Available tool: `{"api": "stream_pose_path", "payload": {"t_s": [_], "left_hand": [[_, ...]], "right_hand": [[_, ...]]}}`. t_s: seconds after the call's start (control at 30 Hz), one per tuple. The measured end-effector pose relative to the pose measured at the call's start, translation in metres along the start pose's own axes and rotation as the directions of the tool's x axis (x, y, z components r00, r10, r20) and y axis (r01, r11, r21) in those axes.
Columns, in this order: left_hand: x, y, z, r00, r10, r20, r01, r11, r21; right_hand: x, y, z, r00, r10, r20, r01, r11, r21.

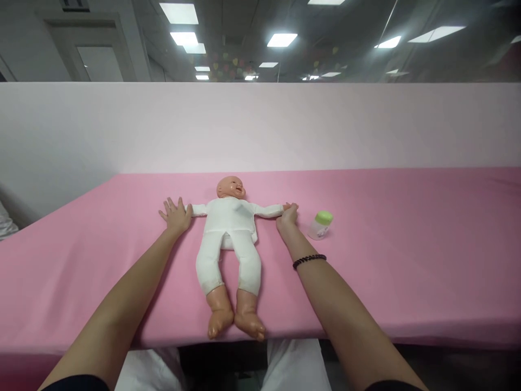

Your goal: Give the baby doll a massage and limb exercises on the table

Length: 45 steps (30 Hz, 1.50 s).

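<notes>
A baby doll point(230, 222) in a white cloth suit lies on its back on the pink-covered table, its arms stretched out sideways and its head turned to the right. My left hand point(176, 216) lies with fingers spread at the end of the doll's arm on the left; the doll's hand there is hidden by it. On the other side my right hand point(288, 215) is closed round the doll's other hand, whose small fingers show at the top. Just right of my right hand stands a small clear bottle point(319, 228) with a green cap, slightly tilted in view.
The pink sheet point(407, 244) covers the table up to a low white wall point(260, 125) at the back. Above the wall is glass with ceiling lights. The table's front edge is close to my legs, and the doll's feet reach near it. White fabric point(6, 222) shows at far left.
</notes>
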<state>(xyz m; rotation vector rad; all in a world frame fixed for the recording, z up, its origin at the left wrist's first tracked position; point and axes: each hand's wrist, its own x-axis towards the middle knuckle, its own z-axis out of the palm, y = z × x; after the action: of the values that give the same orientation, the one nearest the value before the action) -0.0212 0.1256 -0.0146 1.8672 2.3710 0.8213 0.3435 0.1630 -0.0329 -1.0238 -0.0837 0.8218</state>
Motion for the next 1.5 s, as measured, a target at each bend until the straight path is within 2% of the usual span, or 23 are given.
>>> {"api": "stream_pose_path", "payload": {"t_s": [0.1, 0.2, 0.3, 0.37, 0.4, 0.43, 0.5, 0.6, 0.67, 0.73, 0.83, 0.93, 1.03, 1.13, 1.23, 1.3, 1.4, 1.5], "left_hand": [[-0.019, 0.004, -0.003, 0.991, 0.09, 0.103, -0.098, 0.992, 0.081], [-0.044, 0.009, -0.018, 0.955, 0.111, 0.274, -0.171, 0.964, 0.206], [-0.078, 0.01, -0.042, 0.856, 0.1, 0.507, -0.259, 0.932, 0.254], [-0.11, 0.006, -0.057, 0.787, 0.192, 0.587, -0.359, 0.915, 0.182], [-0.128, 0.002, -0.062, 0.771, 0.259, 0.581, -0.406, 0.904, 0.136], [-0.149, -0.002, -0.066, 0.774, 0.314, 0.55, -0.438, 0.892, 0.106], [-0.193, -0.012, -0.067, 0.809, 0.39, 0.44, -0.462, 0.885, 0.065], [-0.257, -0.025, -0.059, 0.843, 0.476, 0.25, -0.49, 0.872, -0.006], [-0.29, -0.028, -0.051, 0.828, 0.541, 0.145, -0.543, 0.839, -0.032], [-0.311, -0.023, -0.043, 0.819, 0.572, 0.046, -0.57, 0.82, -0.053], [-0.319, -0.004, -0.038, 0.876, 0.478, -0.057, -0.481, 0.872, -0.089], [-0.313, 0.017, -0.042, 0.934, 0.344, -0.101, -0.356, 0.922, -0.154], [-0.307, 0.028, -0.05, 0.947, 0.303, -0.107, -0.32, 0.908, -0.271], [-0.309, 0.027, -0.06, 0.97, 0.225, -0.091, -0.242, 0.868, -0.434], [-0.31, 0.016, -0.069, 0.996, 0.082, -0.041, -0.09, 0.79, -0.606], [-0.308, 0.009, -0.074, 0.999, -0.044, -0.02, 0.017, 0.706, -0.708], [-0.301, 0.004, -0.076, 0.971, -0.237, -0.001, 0.133, 0.548, -0.826], [-0.295, 0.008, -0.074, 0.94, -0.341, 0.017, 0.167, 0.414, -0.895]], "right_hand": [[0.002, -0.001, -0.002, 1.0, 0.0, 0.008, 0.0, 1.0, 0.007], [0.001, -0.003, -0.003, 0.999, 0.016, 0.029, -0.016, 1.0, 0.002], [-0.001, -0.004, -0.004, 0.998, 0.027, 0.054, -0.027, 1.0, -0.01], [-0.002, -0.005, -0.005, 0.997, 0.032, 0.064, -0.031, 0.999, -0.014], [-0.002, -0.005, -0.004, 0.997, 0.034, 0.065, -0.033, 0.999, -0.014], [-0.002, -0.005, -0.004, 0.997, 0.036, 0.064, -0.035, 0.999, -0.011], [-0.002, -0.005, -0.004, 0.998, 0.039, 0.057, -0.038, 0.999, -0.003], [-0.002, -0.004, -0.003, 0.998, 0.041, 0.043, -0.042, 0.999, 0.009], [-0.002, -0.004, -0.003, 0.999, 0.043, 0.034, -0.043, 0.999, 0.014], [-0.002, -0.005, -0.003, 0.998, 0.047, 0.039, -0.047, 0.999, 0.013], [-0.003, -0.006, -0.004, 0.996, 0.06, 0.063, -0.06, 0.998, 0.005], [-0.004, -0.007, -0.004, 0.995, 0.071, 0.068, -0.072, 0.997, 0.008], [-0.005, -0.008, -0.003, 0.996, 0.071, 0.048, -0.072, 0.997, 0.011], [-0.004, -0.008, -0.002, 0.997, 0.068, 0.029, -0.069, 0.998, 0.011], [-0.003, -0.006, -0.002, 0.997, 0.068, 0.029, -0.069, 0.998, 0.013], [-0.001, -0.004, -0.002, 0.997, 0.066, 0.036, -0.066, 0.998, 0.009], [0.001, -0.003, -0.002, 0.997, 0.054, 0.049, -0.054, 0.998, -0.01], [0.0, -0.003, -0.002, 0.998, 0.036, 0.056, -0.035, 0.999, -0.027]]}}
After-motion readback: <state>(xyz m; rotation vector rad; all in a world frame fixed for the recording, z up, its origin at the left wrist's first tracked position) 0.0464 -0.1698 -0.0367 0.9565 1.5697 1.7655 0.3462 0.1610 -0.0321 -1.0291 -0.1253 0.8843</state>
